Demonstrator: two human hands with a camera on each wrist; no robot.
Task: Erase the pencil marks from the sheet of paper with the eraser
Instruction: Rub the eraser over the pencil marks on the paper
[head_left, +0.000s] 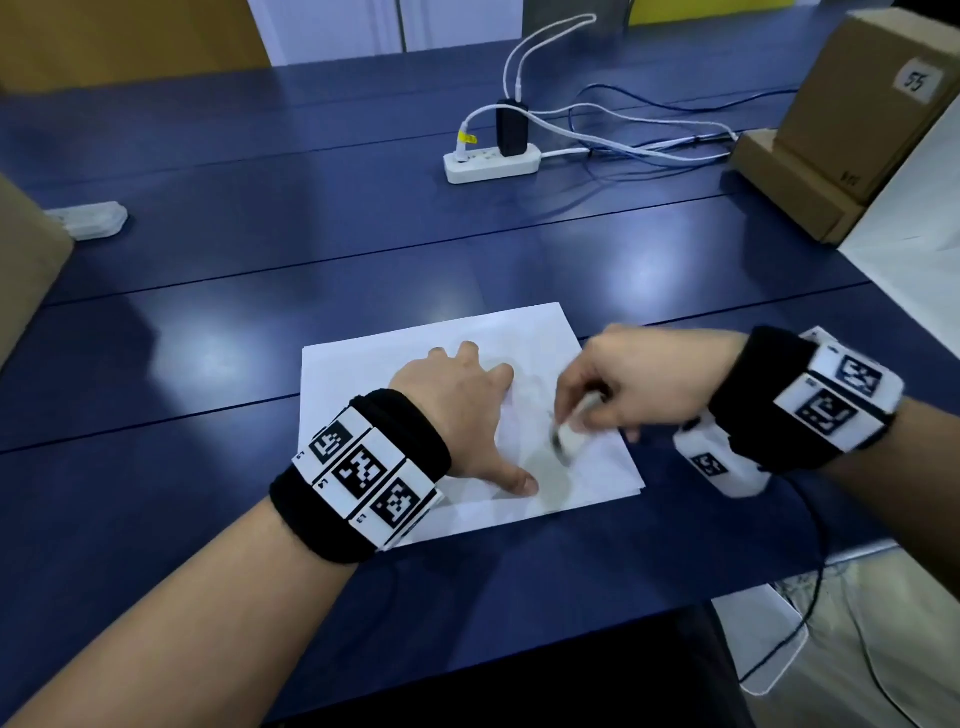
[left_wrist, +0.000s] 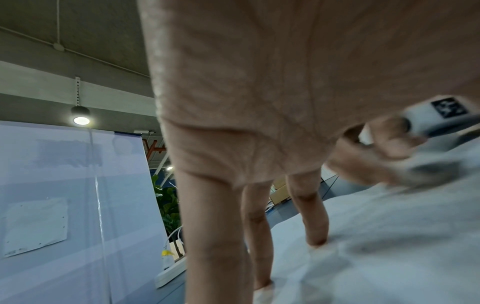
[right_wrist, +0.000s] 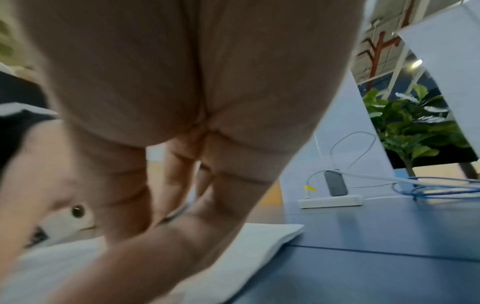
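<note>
The right hand (head_left: 618, 384) is gripping the eraser (head_left: 569, 439) and rubbing the sheet of paper (head_left: 363, 374) at 5 o'clock; the flat, open left hand (head_left: 462, 410) is pressing it down. Faint grey marks remain, so erasing seems unfinished.

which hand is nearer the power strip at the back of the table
Right, though only slightly. The right hand grips the eraser over the paper's right side, more directly below the power strip. The left hand presses flat on the paper, farther left.

Dim indoor light; ceiling lamps (left_wrist: 81, 120) cast pale glare patches on the blue table (head_left: 260, 291); the right hand (head_left: 631, 384) is motion-blurred, wrist views soft, edges bowed
</note>
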